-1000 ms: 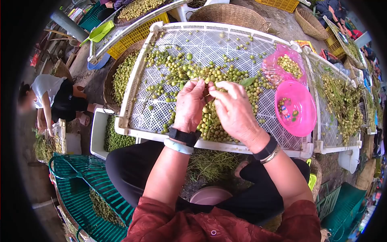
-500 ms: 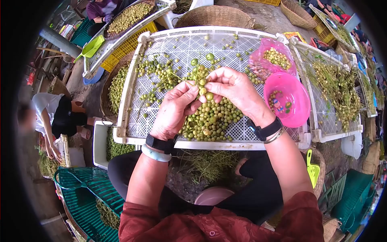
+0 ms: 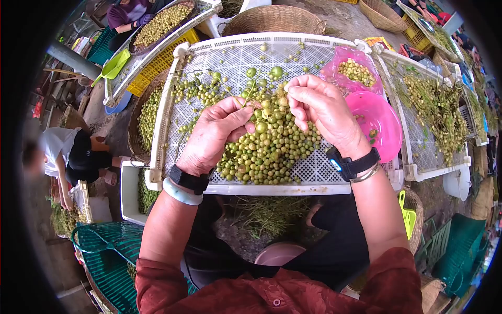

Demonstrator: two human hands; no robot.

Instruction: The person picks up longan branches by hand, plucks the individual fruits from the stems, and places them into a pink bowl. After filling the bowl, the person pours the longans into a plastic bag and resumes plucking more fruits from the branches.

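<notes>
My left hand point(image 3: 222, 125) is closed, thumb against fingers, on a thin green stalk with a few round green fruits by the fingertips. To its right, my right hand point(image 3: 323, 110) hovers over the fruit with thumb and forefinger tips together and the other fingers curled. Whatever is in that pinch, if anything, is too small to make out. Below both hands lies a heap of small yellow-green fruits point(image 3: 261, 162) on a white mesh tray point(image 3: 308, 170). Stalks with fruit still attached point(image 3: 196, 89) lie farther left on the mesh.
A pink basin point(image 3: 384, 131) and a pink bag of fruits point(image 3: 357, 73) sit at the tray's right. Another tray point(image 3: 434, 157) holds stalks. Wicker baskets point(image 3: 274, 21) stand behind. People work at left, one in a white shirt point(image 3: 56, 144). Stalks point(image 3: 266, 214) lie below.
My hands have come apart: the right moved right and up, away from the fruit, the left moved slightly left with the stalk. More of the heap shows between them.
</notes>
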